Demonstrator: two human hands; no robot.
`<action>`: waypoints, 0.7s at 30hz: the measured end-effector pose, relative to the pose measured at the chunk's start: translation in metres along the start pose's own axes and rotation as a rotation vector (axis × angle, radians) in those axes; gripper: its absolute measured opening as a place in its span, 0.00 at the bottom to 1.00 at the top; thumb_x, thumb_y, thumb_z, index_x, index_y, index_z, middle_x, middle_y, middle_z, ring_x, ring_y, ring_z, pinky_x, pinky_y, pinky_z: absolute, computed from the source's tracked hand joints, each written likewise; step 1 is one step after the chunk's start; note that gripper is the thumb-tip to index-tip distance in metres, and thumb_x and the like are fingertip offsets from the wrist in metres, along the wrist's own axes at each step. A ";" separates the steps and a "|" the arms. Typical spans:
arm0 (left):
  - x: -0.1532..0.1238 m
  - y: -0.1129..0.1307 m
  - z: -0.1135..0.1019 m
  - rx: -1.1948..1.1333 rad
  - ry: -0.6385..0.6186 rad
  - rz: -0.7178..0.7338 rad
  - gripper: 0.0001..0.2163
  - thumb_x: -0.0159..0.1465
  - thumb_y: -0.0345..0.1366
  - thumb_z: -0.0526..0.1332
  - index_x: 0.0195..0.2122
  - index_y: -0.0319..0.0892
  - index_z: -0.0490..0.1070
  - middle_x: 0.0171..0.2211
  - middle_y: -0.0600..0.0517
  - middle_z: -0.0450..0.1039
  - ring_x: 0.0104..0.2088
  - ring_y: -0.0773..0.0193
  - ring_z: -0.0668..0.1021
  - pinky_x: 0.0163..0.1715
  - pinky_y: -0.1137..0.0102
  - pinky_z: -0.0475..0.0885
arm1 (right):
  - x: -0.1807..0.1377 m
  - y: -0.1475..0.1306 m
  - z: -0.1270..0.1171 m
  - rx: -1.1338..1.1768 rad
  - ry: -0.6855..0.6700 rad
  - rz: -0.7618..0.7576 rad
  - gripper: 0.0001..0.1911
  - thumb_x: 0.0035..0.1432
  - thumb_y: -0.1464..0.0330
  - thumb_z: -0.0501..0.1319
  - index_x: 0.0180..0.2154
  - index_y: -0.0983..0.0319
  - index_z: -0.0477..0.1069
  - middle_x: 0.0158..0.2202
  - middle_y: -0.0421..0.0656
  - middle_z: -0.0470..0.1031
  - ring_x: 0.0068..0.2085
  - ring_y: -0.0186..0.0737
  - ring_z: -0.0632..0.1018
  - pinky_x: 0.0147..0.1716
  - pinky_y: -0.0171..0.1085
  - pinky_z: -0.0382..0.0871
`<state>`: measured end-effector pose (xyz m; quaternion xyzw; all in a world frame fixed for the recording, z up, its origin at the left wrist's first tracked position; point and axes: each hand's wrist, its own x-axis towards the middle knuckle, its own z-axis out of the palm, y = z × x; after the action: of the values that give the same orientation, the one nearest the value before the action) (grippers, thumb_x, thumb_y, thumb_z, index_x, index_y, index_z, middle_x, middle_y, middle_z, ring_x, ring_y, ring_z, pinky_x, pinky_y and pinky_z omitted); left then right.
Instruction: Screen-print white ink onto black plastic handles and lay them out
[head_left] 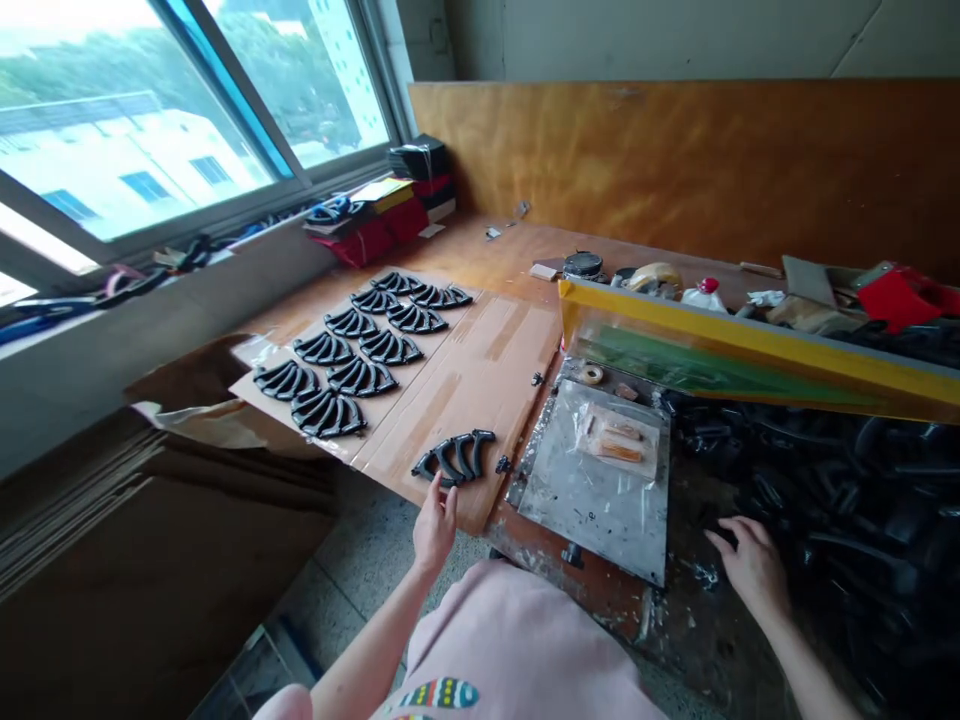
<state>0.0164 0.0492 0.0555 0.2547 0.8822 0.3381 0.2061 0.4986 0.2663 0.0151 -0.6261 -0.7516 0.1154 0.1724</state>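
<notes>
My left hand (435, 527) has its thumb and index finger at the near edge of a black fan-shaped ribbed part (459, 458). That part sits at the front of a cardboard sheet (480, 375); whether it is slightly raised is hard to see. Farther left on the same sheet, several similar black ribbed parts (362, 377) lie in two rows. My right hand (756, 572) hovers at the left side of a heap of glossy black parts (862, 510), fingers apart and nothing visible in them.
Between my hands lies a grey metal plate (559, 500) bearing a plastic-wrapped packet (619, 445). A tape roll (592, 373) is behind it. A yellow-edged panel (750, 345) stands behind the heap. Stacked cardboard (187, 560) leans at left, and red bundles (375, 235) sit near the window.
</notes>
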 end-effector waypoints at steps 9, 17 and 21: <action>-0.013 0.018 0.000 -0.097 -0.232 0.218 0.16 0.63 0.49 0.54 0.35 0.45 0.77 0.34 0.48 0.78 0.36 0.58 0.77 0.39 0.70 0.67 | 0.049 -0.099 -0.014 0.195 0.086 -0.022 0.27 0.56 0.48 0.51 0.43 0.62 0.71 0.41 0.54 0.76 0.41 0.53 0.75 0.41 0.48 0.69; -0.011 0.081 0.023 -0.256 -0.389 0.315 0.18 0.62 0.52 0.55 0.33 0.43 0.76 0.27 0.52 0.73 0.31 0.61 0.73 0.33 0.73 0.66 | 0.085 -0.218 0.012 0.052 -0.095 -0.435 0.11 0.62 0.69 0.56 0.43 0.60 0.75 0.43 0.47 0.76 0.47 0.47 0.71 0.48 0.44 0.62; -0.001 0.105 0.026 -0.259 -0.401 0.418 0.17 0.63 0.49 0.55 0.32 0.43 0.76 0.25 0.53 0.71 0.28 0.64 0.71 0.30 0.74 0.65 | 0.088 -0.218 0.010 -0.043 -0.112 -0.426 0.12 0.63 0.70 0.54 0.41 0.59 0.76 0.42 0.46 0.75 0.47 0.46 0.70 0.45 0.41 0.62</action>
<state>0.0636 0.1293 0.1114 0.4636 0.7021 0.4258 0.3329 0.2840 0.3117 0.1010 -0.4493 -0.8776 0.0949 0.1372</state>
